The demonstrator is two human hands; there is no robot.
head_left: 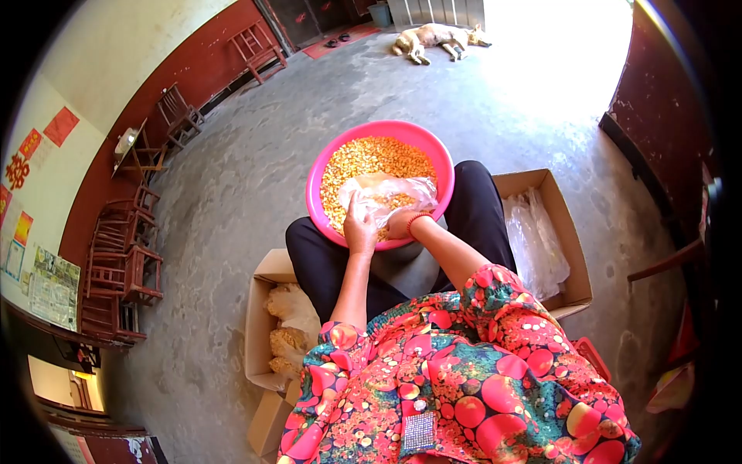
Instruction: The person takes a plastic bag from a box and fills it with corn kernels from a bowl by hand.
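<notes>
Left: carton [253,329] with bulging bags [292,308]. Pink basin [314,185] of yellow kernels [379,153] sat at my knees. Left hand [359,232] was nearly closed, pinching the plastic bag [379,188] above the kernels. Right hand [399,224] was low beside it, fingers hidden; couldn't tell how open, or if holding anything. Read: bag-handling step; next move called for a steady left pinch, bag mouth clear. Right: box [576,271], clear bags [533,247] inside.
</notes>
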